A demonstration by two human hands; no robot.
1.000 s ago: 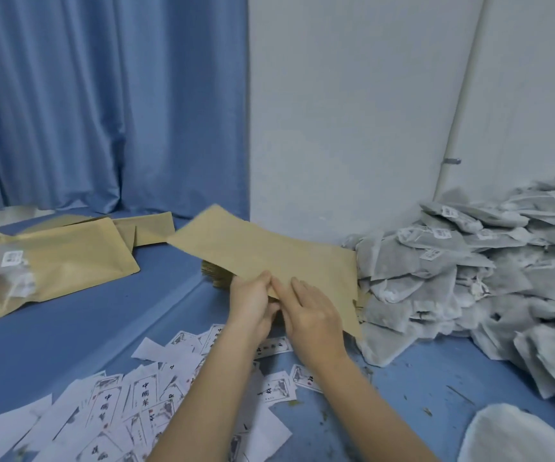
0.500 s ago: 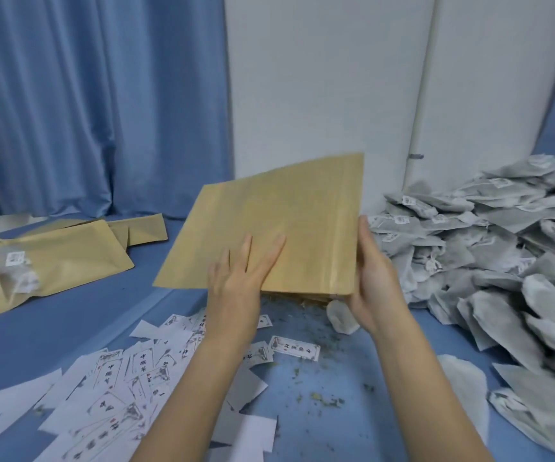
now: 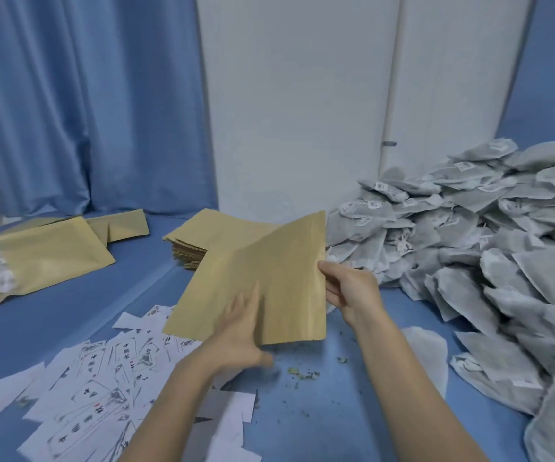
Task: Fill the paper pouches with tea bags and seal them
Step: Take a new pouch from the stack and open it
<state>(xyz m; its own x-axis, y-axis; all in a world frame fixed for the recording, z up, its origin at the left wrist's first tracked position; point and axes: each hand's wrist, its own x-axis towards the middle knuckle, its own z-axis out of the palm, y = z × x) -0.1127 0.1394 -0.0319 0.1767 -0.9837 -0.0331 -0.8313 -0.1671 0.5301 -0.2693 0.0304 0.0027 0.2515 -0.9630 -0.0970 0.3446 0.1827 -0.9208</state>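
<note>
We hold one paper pouch (image 3: 263,281) above the worktop (image 3: 69,315): right hand (image 3: 352,291) fingers pinch its 3 o'clock edge, left hand (image 3: 239,331) fingers flat on its face. Tea bags (image 3: 469,248) piled at 3 o'clock.

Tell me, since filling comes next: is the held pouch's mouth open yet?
Cannot tell. The pouch looks flat, right hand pinching its edge, left hand against its face.
</note>
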